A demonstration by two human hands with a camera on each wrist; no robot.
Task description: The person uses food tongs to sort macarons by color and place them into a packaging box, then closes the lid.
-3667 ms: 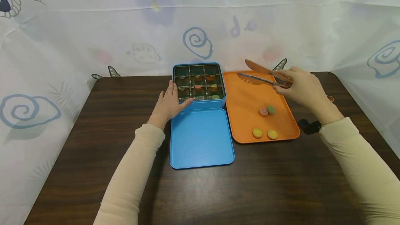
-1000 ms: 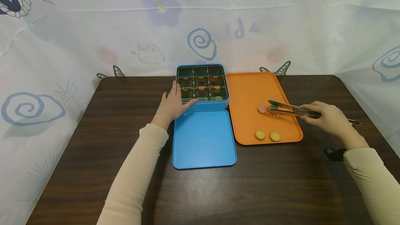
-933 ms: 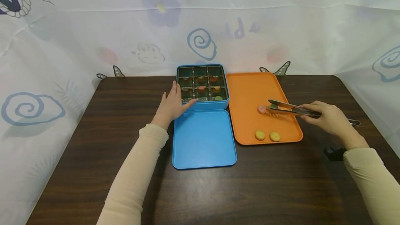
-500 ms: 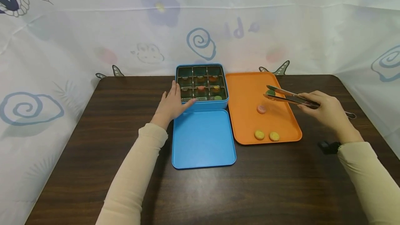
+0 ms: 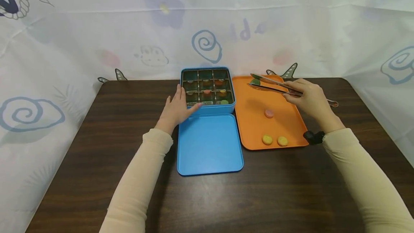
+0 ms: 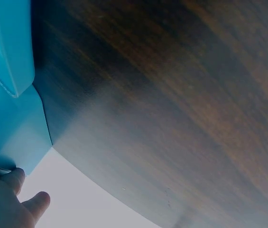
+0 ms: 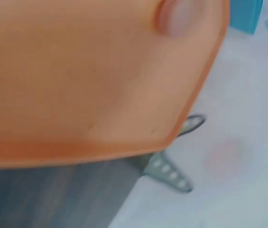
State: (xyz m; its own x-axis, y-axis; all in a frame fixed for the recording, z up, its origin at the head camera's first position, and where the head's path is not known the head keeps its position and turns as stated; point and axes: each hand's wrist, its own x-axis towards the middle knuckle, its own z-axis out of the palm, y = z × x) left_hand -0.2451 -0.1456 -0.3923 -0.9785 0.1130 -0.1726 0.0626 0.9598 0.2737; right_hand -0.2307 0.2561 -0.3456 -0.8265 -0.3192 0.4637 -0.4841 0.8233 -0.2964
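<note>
My right hand (image 5: pixel 308 96) grips a pair of metal tongs (image 5: pixel 278 84) above the far part of the orange tray (image 5: pixel 255 127). Between the tongs' tips is a small round green cookie-like piece (image 5: pixel 255 81), lifted over the tray. My left hand (image 5: pixel 174 111), fingers spread and straight, rests on the left side and near corner of a blue box (image 5: pixel 213 109). Inside that box, a divided insert has several compartments, some holding pink, yellow, green or orange pieces. In the left wrist view, fingertips (image 6: pixel 39 202) show at the box's edge.
A pink round piece (image 5: pixel 268 113) and two yellow ones (image 5: pixel 267 139) lie on the tray. In front of the box sits a flat blue lid (image 5: pixel 210 145). The dark wooden table (image 5: pixel 113 146) ends at a patterned white cloth (image 5: pixel 129 28) behind.
The tongs closed on the green piece beside the pink one and lifted it. My right hand carried it up, away and to the left. The left hand stayed at the box.
</note>
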